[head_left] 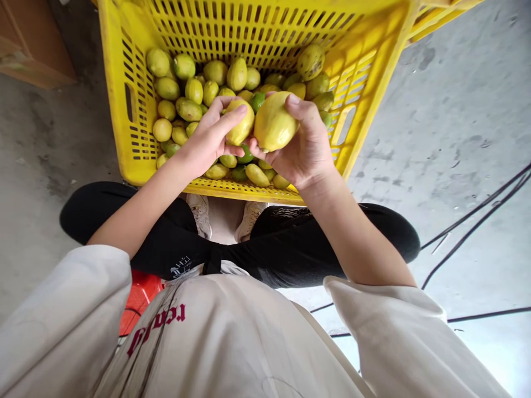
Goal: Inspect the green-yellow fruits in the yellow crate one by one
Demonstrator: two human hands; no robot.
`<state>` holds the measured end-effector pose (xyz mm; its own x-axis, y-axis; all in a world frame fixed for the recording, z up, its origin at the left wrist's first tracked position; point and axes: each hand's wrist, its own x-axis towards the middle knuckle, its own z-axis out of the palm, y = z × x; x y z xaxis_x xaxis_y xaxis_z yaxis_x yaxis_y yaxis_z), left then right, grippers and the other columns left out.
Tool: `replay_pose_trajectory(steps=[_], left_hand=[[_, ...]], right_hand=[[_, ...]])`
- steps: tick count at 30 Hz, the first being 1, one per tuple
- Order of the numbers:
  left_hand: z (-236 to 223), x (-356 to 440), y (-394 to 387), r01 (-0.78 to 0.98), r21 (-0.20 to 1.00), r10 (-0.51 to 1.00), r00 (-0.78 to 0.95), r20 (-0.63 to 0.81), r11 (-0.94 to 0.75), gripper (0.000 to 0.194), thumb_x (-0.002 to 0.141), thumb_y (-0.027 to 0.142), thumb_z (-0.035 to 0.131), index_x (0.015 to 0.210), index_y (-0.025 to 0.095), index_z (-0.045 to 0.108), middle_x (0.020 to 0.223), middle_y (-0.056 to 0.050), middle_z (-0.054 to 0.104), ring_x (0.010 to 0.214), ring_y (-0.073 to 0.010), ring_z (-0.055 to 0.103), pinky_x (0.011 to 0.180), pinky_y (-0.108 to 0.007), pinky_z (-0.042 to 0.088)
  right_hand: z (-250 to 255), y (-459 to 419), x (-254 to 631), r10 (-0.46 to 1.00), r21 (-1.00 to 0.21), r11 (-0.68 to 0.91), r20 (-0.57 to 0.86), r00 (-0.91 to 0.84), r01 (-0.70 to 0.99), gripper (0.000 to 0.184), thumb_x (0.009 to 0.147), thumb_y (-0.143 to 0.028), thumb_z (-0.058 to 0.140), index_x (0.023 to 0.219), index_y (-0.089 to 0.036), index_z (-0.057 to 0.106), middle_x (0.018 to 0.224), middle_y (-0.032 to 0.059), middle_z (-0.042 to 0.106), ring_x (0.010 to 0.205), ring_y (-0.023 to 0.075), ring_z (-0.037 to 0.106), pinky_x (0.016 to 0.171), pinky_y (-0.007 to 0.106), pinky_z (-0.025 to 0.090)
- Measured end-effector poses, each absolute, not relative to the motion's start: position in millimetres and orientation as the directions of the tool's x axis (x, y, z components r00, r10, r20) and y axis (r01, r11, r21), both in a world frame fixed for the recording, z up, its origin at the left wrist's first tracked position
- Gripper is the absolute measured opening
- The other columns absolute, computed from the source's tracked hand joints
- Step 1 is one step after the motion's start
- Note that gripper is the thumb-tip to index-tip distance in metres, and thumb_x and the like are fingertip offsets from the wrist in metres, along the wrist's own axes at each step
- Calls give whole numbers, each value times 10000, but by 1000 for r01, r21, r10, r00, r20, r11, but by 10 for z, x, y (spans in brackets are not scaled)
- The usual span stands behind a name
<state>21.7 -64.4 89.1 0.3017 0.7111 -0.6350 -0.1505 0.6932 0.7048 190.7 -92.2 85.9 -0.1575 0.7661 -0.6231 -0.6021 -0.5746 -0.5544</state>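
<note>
My left hand grips a yellow lemon, thumb across its top. In my right hand lies a larger yellow lemon, held between thumb and fingers. The two lemons are side by side, almost touching, above a yellow slatted crate. Inside the crate is a heap of greenish-yellow lemons, with a few greener ones among them. A lemon with dark spots rests near the back right. My hands hide the middle of the heap.
Part of another yellow crate shows behind at the right. A cardboard box stands on the floor at the upper left. Black cables run across the concrete floor on the right. My shoes are just below the crate's near edge.
</note>
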Motion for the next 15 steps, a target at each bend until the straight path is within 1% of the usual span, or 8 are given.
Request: replay_pose_trajectory(steps=[2,4,5,7,9,11,13,15], left_hand=[[905,233,-640,-159,712,719,309,-622,684,175,1073,215,544,1203,292,632,1206,8,783,935,-209,763,619,-284,545],[931,243,-630,-177,693,706,328,-628,699,300,1070,172,444,1271,307,622,1203,27,769,841,-166,753,592,-261,518],[944,246,-625,-185,671,688,335,-645,718,378,1063,144,387,1310,310,620,1166,29,764,834,-155,757,599,-250,512],[961,249,-616,-214,608,642,337,-688,764,525,1032,86,322,1411,315,604,1101,24,762,915,-163,781,667,-249,532],[966,249,-612,-261,549,608,332,-721,794,618,1008,53,346,1511,342,557,1083,21,787,1043,-197,787,778,-278,571],[958,246,-609,-302,508,588,327,-739,806,646,1006,47,395,1554,365,524,1089,19,819,1125,-231,773,895,-316,588],[943,237,-603,-309,499,583,326,-744,810,657,1000,40,424,1564,363,516,1066,21,831,1133,-244,768,957,-341,582],[919,222,-593,-302,509,588,321,-742,806,674,973,40,457,1568,349,522,1043,24,831,1104,-244,771,947,-351,580]], right_hand=[[859,-945,1908,773,-568,-577,-611,-170,-587,326,684,-507,841,954,-407,688,1077,-60,799,1257,318,673,920,453,661],[874,-952,1918,774,-578,-579,-610,-167,-575,328,674,-500,855,945,-415,691,1092,-68,797,1275,313,664,931,439,667],[881,-951,1926,775,-580,-578,-611,-162,-574,324,676,-491,860,938,-417,685,1084,-70,796,1283,309,661,926,428,672],[890,-947,1940,772,-571,-580,-612,-170,-581,312,696,-460,869,934,-411,674,1049,-65,794,1259,298,671,899,403,682],[885,-947,1948,778,-550,-564,-604,-172,-617,277,744,-428,867,934,-395,668,980,-65,781,1144,269,704,830,368,690],[876,-955,1949,787,-524,-550,-585,-194,-650,242,798,-409,860,951,-381,674,944,-78,766,1031,229,717,786,337,691],[875,-963,1947,794,-516,-548,-568,-215,-658,242,815,-413,866,967,-381,681,944,-84,763,996,214,724,764,328,690],[893,-967,1947,798,-531,-549,-562,-216,-646,239,813,-397,877,965,-382,693,963,-75,765,1024,212,734,747,316,686]])
